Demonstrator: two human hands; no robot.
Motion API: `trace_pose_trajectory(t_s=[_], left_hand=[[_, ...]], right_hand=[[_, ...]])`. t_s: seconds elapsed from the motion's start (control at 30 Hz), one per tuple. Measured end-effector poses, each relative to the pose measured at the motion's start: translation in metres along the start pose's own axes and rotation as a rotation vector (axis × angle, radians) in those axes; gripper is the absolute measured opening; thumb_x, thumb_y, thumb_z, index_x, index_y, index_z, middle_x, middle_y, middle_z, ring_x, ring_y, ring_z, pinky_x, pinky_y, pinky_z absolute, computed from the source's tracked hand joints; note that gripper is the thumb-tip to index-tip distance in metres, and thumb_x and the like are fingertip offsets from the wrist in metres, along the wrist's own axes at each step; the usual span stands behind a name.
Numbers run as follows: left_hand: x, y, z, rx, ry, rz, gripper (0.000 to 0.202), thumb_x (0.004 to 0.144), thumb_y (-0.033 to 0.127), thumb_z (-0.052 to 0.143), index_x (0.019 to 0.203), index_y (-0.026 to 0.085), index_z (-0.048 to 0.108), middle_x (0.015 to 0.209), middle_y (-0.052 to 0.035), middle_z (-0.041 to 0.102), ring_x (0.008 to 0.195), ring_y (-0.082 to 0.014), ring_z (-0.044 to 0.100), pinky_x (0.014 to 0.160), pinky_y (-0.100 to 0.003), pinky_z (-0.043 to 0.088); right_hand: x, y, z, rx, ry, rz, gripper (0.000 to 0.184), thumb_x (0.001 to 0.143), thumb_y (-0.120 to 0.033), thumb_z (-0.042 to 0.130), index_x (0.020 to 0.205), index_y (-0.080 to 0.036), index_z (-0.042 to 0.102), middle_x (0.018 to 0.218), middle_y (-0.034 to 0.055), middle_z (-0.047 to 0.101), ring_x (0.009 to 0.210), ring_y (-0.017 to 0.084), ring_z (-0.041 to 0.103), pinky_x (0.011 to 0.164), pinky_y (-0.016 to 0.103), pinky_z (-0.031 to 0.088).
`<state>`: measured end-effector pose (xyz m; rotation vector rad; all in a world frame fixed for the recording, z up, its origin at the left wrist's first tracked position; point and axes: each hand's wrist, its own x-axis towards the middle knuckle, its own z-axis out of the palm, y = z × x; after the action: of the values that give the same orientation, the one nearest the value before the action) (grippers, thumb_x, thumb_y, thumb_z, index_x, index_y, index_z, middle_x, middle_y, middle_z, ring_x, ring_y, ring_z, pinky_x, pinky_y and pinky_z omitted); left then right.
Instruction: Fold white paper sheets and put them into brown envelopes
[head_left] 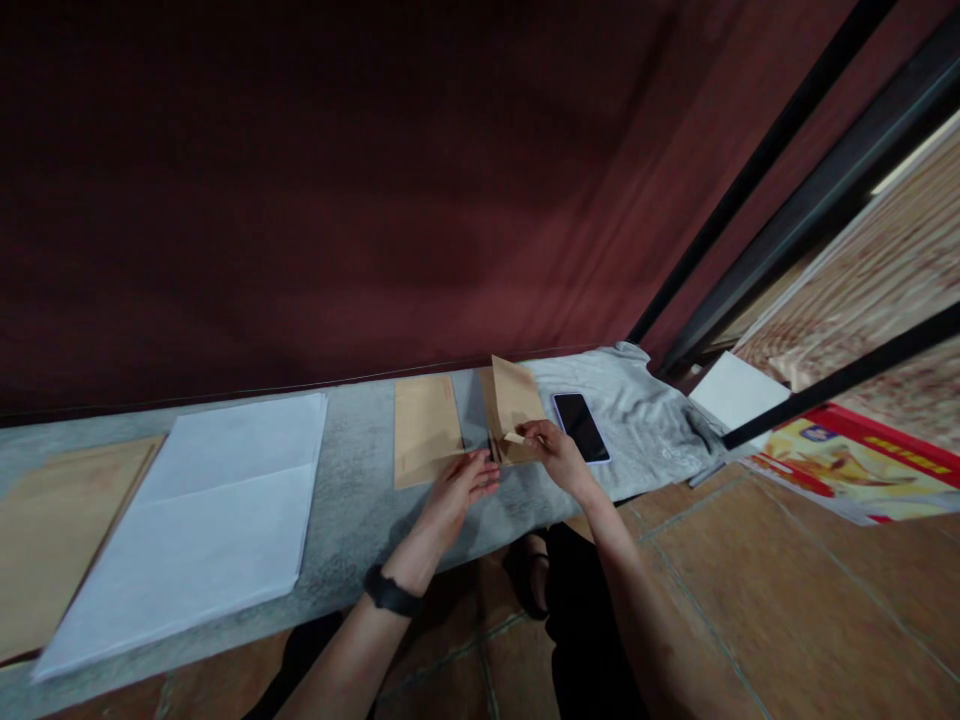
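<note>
My right hand [556, 455] pinches the near edge of a brown paper envelope [517, 395], whose upper layer stands raised at the far side. A small pale piece, perhaps a flap or folded paper, shows at my fingertips. Other brown paper lies beneath this envelope. My left hand [459, 490], with a dark band on the wrist, has its fingers stretched out beside the envelope's near left corner. Whether those fingertips touch it I cannot tell. A second brown envelope [427, 425] lies flat just left. To the right rests a phone [581, 425] with a dark screen.
A grey cloth [360, 460] covers the long narrow surface. White paper sheets [225, 500] and larger brown envelopes [64, 520] lie on the left. Behind rises a dark red wall [337, 220]. Dark metal bars [757, 180] and a colourful printed box [862, 465] stand at right.
</note>
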<state>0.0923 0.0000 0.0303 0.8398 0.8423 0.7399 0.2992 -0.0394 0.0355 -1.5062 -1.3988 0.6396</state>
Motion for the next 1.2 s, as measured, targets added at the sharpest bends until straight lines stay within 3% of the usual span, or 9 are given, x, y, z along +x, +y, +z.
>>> trace_pose_trajectory(t_s=[0.3,0.43,0.57,0.73,0.8,0.9,1.0,1.1,1.2], left_hand=[[0.030,0.002,0.032,-0.074,0.011,-0.003,0.033,0.063,0.031,0.087,0.083,0.013,0.069,0.085,-0.0082,0.074,0.073,-0.0169,0.070,0.069,-0.029,0.056],[0.021,0.011,0.021,-0.112,0.073,0.060,0.036,0.062,0.035,0.087,0.085,0.014,0.069,0.087,-0.0069,0.074,0.073,-0.0156,0.070,0.074,-0.030,0.057],[0.005,0.032,0.007,-0.080,0.159,0.144,0.040,0.063,0.037,0.087,0.092,0.014,0.070,0.090,-0.0070,0.075,0.071,-0.0154,0.069,0.071,-0.029,0.056],[-0.015,0.047,0.009,0.140,0.244,0.281,0.037,0.072,0.045,0.080,0.092,0.014,0.071,0.086,-0.0059,0.074,0.065,-0.0153,0.066,0.060,-0.027,0.054],[-0.023,0.048,0.009,0.190,0.227,0.323,0.041,0.075,0.050,0.078,0.094,0.015,0.071,0.087,-0.0059,0.074,0.071,-0.0175,0.068,0.061,-0.027,0.054],[-0.035,0.046,0.002,0.069,0.156,0.314,0.057,0.077,0.062,0.074,0.112,0.018,0.069,0.112,-0.0112,0.072,0.099,-0.0246,0.068,0.074,-0.032,0.058],[-0.042,0.040,-0.011,-0.152,0.160,0.205,0.070,0.075,0.070,0.072,0.125,0.022,0.063,0.134,-0.0150,0.063,0.123,-0.0296,0.060,0.084,-0.037,0.058],[-0.043,0.033,-0.021,-0.200,0.169,0.092,0.064,0.069,0.054,0.085,0.121,0.023,0.065,0.134,-0.0133,0.064,0.121,-0.0280,0.062,0.084,-0.034,0.057],[-0.039,0.025,-0.025,-0.218,0.153,0.042,0.052,0.065,0.041,0.090,0.108,0.020,0.069,0.119,-0.0109,0.071,0.105,-0.0240,0.069,0.080,-0.031,0.056]], right_hand=[[-0.004,-0.021,0.017,-0.200,-0.142,-0.129,0.015,0.092,-0.014,0.053,0.091,-0.023,0.065,0.114,0.0062,0.069,0.106,0.019,0.066,0.097,0.035,0.050],[-0.009,-0.032,0.026,-0.439,-0.006,-0.287,0.027,0.093,-0.018,0.056,0.118,-0.021,0.064,0.130,0.0103,0.064,0.127,0.025,0.055,0.111,0.047,0.041],[-0.015,-0.044,0.049,-0.637,-0.019,-0.431,0.051,0.094,-0.016,0.052,0.145,-0.020,0.049,0.148,0.0097,0.054,0.142,0.026,0.041,0.122,0.054,0.025],[-0.015,-0.054,0.075,-0.695,0.042,-0.431,0.061,0.095,-0.007,0.040,0.155,-0.016,0.035,0.154,0.0109,0.048,0.144,0.024,0.041,0.123,0.051,0.028],[-0.013,-0.056,0.079,-0.606,0.086,-0.420,0.059,0.096,-0.008,0.037,0.155,-0.015,0.037,0.153,0.0122,0.048,0.143,0.022,0.043,0.122,0.048,0.032],[-0.012,-0.062,0.082,-0.312,0.148,-0.374,0.055,0.098,-0.012,0.035,0.152,-0.019,0.043,0.151,0.0106,0.051,0.142,0.021,0.044,0.121,0.046,0.034],[-0.012,-0.071,0.091,0.156,0.239,-0.154,0.042,0.101,-0.027,0.039,0.140,-0.023,0.055,0.138,0.0092,0.063,0.132,0.021,0.055,0.116,0.043,0.040],[-0.013,-0.080,0.109,0.709,0.283,0.131,0.035,0.098,-0.045,0.049,0.123,-0.024,0.064,0.116,0.0064,0.073,0.111,0.021,0.067,0.103,0.040,0.051],[-0.017,-0.085,0.127,1.072,0.221,0.259,0.037,0.088,-0.051,0.064,0.116,-0.026,0.064,0.108,0.0038,0.074,0.104,0.021,0.069,0.094,0.038,0.055]])
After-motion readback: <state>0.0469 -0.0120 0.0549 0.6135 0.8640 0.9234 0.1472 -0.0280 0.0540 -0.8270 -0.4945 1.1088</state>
